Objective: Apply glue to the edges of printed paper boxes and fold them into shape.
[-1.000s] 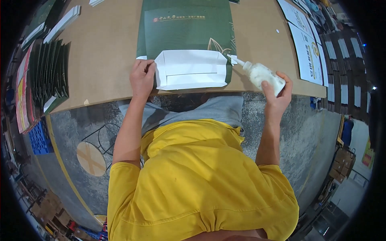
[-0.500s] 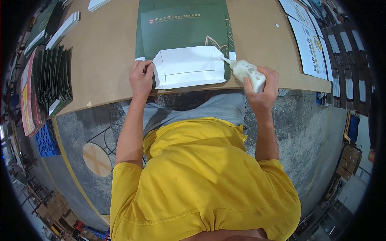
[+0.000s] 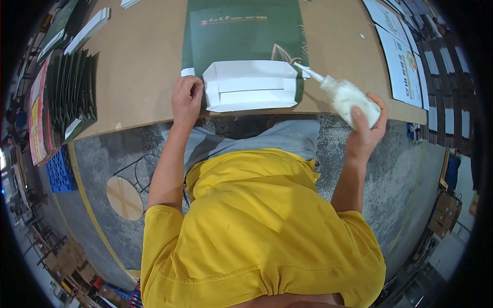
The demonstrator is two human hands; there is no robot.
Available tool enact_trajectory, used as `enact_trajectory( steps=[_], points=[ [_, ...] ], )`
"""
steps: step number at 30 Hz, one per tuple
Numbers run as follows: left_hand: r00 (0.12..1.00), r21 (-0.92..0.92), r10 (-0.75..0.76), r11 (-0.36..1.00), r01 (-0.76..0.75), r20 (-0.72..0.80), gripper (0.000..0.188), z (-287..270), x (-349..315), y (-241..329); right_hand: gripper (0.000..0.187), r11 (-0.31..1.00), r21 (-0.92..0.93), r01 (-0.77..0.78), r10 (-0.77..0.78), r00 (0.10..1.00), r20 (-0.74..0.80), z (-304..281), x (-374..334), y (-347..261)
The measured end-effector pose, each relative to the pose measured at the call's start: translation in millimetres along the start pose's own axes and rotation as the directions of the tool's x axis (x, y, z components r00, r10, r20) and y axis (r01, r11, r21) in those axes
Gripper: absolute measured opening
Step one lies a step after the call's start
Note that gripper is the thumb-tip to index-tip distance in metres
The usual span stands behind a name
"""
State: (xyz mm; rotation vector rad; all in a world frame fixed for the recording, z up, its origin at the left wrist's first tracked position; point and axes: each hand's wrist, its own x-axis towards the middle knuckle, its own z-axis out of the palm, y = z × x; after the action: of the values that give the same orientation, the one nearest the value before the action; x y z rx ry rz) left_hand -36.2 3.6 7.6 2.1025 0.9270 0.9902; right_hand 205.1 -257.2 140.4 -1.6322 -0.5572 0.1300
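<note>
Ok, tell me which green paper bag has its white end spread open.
The flat green bag lying on the table, just right of the left hand; the bunched green bags at the left show only narrow white parts.

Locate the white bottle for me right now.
In the head view, the white bottle is right of centre, in the right hand, its nozzle near the right edge of the green bag.
</note>
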Motion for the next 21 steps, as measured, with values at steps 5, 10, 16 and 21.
enact_trajectory(
  steps=[5, 10, 16, 21],
  points=[
    [0.974, -0.111, 0.011, 0.994, 0.015, 0.226, 0.035, -16, -14, 9, 0.051, 0.966, 0.194, -0.168, 0.126, 0.969, 0.213, 23, -4, -4],
    [0.933, -0.099, 0.018, 0.995, 0.019, 0.358, 0.053, -27, -20, 10, 0.051, 0.993, 0.051, -0.111, 0.076, 0.889, 0.452, 71, -13, -1],
    [0.912, -0.087, 0.035, 0.996, 0.001, 0.408, 0.06, -32, -20, 9, 0.043, 0.966, -0.149, 0.213, -0.066, 0.754, 0.653, 111, -8, -9],
    [0.908, -0.138, 0.033, 0.99, 0.028, 0.418, 0.062, -32, -21, 9, 0.04, 0.924, -0.118, 0.363, -0.18, 0.688, 0.703, 124, -7, -15]
  ],
)
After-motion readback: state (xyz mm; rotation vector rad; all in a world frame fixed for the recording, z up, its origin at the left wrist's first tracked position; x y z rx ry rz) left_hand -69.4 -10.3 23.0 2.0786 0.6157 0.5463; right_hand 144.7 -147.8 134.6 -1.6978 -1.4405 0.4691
